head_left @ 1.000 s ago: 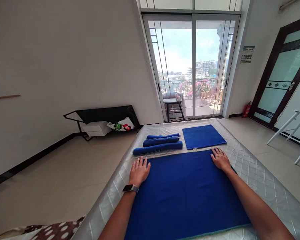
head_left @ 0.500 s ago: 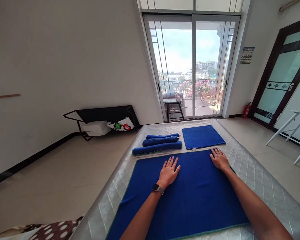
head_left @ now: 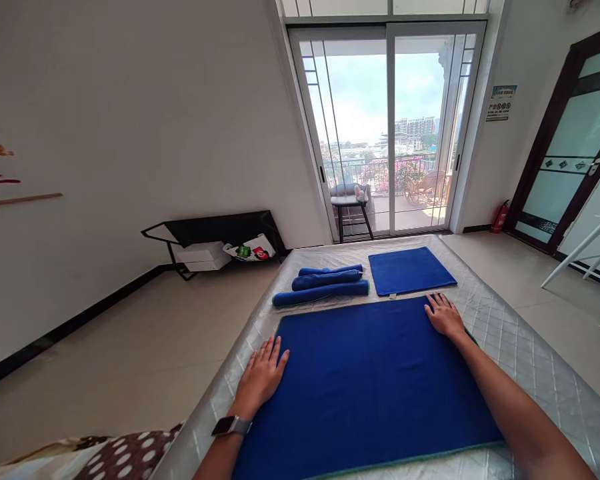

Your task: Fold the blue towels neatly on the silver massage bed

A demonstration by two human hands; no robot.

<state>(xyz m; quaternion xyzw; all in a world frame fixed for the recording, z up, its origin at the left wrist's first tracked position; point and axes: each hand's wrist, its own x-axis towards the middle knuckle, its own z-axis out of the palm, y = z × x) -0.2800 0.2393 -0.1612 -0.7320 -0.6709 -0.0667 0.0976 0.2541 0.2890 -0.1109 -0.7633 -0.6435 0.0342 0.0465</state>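
A large blue cloth [head_left: 370, 387] with green edging lies spread on the quilted silver-grey mattress [head_left: 520, 347]. My left hand [head_left: 261, 375] rests flat at the cloth's left edge, fingers spread, with a watch [head_left: 231, 426] on the wrist. Near the far right corner, my right hand [head_left: 445, 315] lies flat on the cloth with its fingers apart. Beyond the cloth are three rolled blue cloths [head_left: 330, 277] side by side and, to their right, a flat blue rectangular cloth [head_left: 413, 270] with a small white tag.
Left of the mattress, a black rack [head_left: 220, 230] on the floor holds white boxes [head_left: 203, 256]. A stool [head_left: 353, 203] stands by the sliding door. White furniture legs are at right. Polka-dot fabric [head_left: 125, 460] lies at bottom left.
My left hand has moved left and nearer, from the cloth's upper middle to its left edge. My right hand stays at the far right corner. The view has shifted slightly.
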